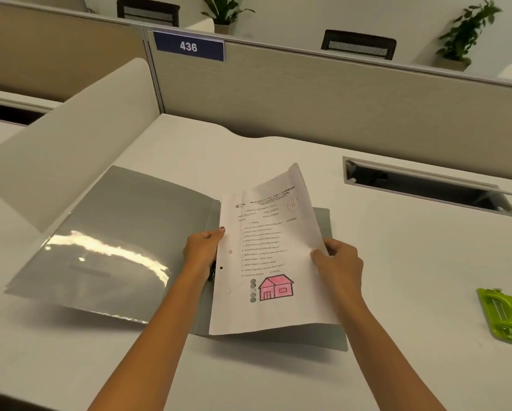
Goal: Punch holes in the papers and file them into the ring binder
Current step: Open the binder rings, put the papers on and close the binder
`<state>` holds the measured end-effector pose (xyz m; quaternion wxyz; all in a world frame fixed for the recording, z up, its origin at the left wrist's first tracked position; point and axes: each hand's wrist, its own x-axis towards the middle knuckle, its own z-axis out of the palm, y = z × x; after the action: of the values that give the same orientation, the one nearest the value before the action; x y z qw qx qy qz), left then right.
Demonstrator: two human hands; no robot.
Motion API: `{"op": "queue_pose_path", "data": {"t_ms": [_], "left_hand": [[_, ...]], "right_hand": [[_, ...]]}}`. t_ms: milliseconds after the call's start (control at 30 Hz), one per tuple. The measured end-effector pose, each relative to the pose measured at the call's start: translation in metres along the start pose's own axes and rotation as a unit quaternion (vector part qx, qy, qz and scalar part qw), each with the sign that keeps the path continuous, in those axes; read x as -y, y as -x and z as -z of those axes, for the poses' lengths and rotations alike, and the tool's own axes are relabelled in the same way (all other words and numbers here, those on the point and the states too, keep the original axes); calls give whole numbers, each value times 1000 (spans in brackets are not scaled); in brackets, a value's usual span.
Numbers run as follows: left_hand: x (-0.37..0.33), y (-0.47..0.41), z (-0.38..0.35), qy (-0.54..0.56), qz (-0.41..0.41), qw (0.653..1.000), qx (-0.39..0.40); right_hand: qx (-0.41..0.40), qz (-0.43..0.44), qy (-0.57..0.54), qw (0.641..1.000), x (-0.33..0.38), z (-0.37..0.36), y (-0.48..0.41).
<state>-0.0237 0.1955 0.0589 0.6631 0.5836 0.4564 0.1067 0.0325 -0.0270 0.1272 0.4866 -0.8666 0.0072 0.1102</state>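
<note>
Left hand (pixel 202 247) pinches left margin, right hand (pixel 339 262) pinches right edge of white printed worksheet with pink house drawing (pixel 266 256), tilted over open grey plastic ring binder (pixel 124 232), mid-tabletop (pixel 397 277). Punched hole (pixel 221 267) beside spine; rings mostly hidden. Align holes over rings, lower left margin first, sheet taut.

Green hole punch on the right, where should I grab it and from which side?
Probably from above, closing across the green hole punch at its domed lever's narrow sides: it lies flat on the desk, lever up, nearest the right hand.
</note>
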Motion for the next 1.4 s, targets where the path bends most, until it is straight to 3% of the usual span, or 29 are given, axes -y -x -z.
{"op": "queue_pose_path", "data": {"t_ms": [267,633,900,1067,1400], "left_hand": [[-1,-11,-3,65,30,997,-5],[-6,-16,-9,41,29,997,-57],[-6,-14,-6,44,47,997,-43],[-4,-13,-5,101,81,991,-22],[-6,-14,-8,85,90,992,-3]], "right_hand": [[-34,10,30,999,7,-7,7],[-45,1,44,998,12,-6,9],[-46,-8,41,998,11,-5,14],[-44,-6,44,998,12,-8,14],[-45,-5,52,998,10,-5,14]]}}
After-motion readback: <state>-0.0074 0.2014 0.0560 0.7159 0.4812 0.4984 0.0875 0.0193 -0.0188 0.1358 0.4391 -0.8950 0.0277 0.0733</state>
